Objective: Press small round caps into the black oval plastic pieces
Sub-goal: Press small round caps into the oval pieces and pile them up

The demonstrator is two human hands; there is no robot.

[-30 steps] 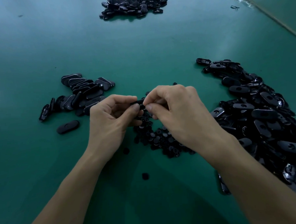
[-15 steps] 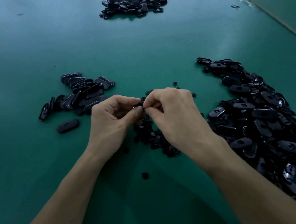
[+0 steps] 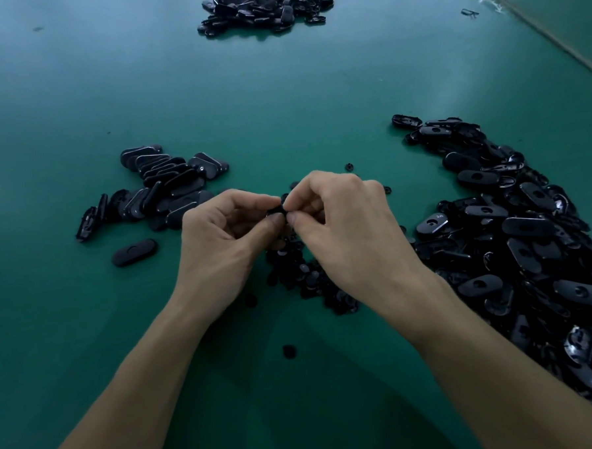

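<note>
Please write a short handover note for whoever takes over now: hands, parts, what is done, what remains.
Left hand pinches a black oval plastic piece; right hand pinches the same piece, cap hidden under the fingers.
Pile of small round black caps lies under the hands on the green table; heap of oval pieces at right, smaller stack at left, likely finished.
Remaining: seat this cap, then work through the right heap.

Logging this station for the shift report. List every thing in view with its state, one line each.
left hand: pinches the held black piece, fingers curled.
right hand: pinches the same piece from the opposite side.
held black piece: lifted, mostly hidden; cap seating cannot be told.
pile of round caps: loose on the table under the hands.
right heap of oval pieces: jumbled.
left group of oval pieces: overlapping, some on edge.
</note>
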